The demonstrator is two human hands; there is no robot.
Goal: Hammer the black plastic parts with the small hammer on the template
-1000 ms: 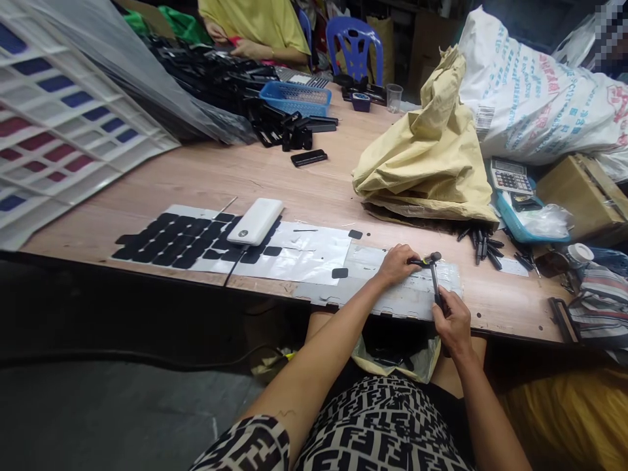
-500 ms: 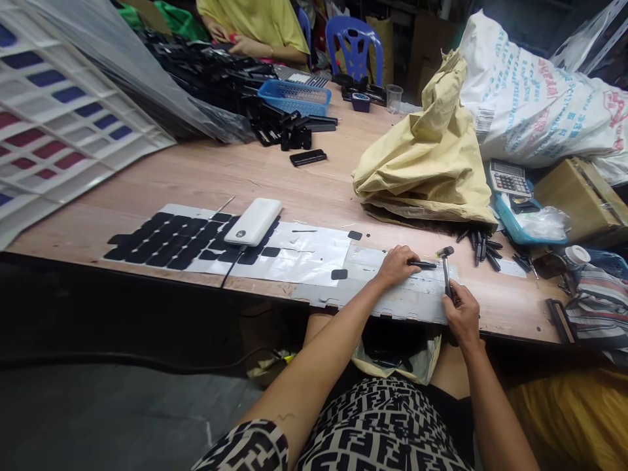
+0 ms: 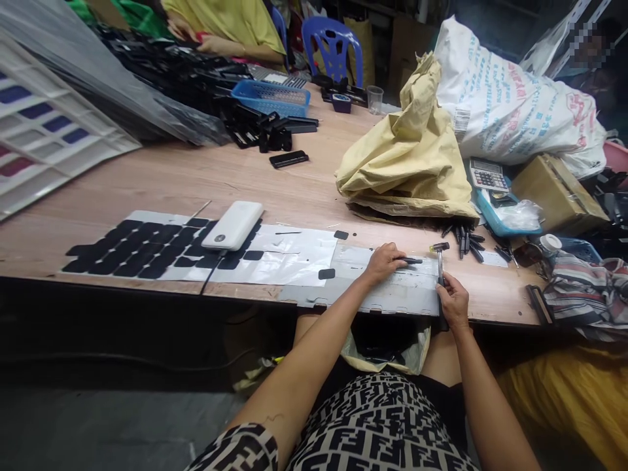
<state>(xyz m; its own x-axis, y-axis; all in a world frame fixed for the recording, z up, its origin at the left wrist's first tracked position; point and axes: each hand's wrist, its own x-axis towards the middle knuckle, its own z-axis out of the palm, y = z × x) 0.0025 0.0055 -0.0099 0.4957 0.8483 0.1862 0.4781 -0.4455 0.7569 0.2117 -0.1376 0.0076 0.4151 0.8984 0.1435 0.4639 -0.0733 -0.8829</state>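
Observation:
My left hand (image 3: pixel 385 263) is closed around one end of a black pen-shaped piece (image 3: pixel 411 261), which lies low over the pale work sheet (image 3: pixel 387 297) and points right. In my right hand (image 3: pixel 454 302) is a small hammer (image 3: pixel 440 263), held by its dark handle near the table's front edge. The hammer's head is just right of the black piece's tip, apart from it. Several similar black pieces (image 3: pixel 464 241) lie in a loose pile beyond the hammer.
To the left lie a white power bank (image 3: pixel 234 226) with a cable and a sheet of black stickers (image 3: pixel 132 248). A yellow sack (image 3: pixel 407 157) stands behind my hands. A calculator (image 3: pixel 488 175) and blue tray (image 3: pixel 507 222) sit to the right. Another person's hands (image 3: pixel 216 46) work across the table.
My view has turned a little to the right. The hammer's head has shifted slightly away from the black piece and now sits more level. Both hands keep their holds.

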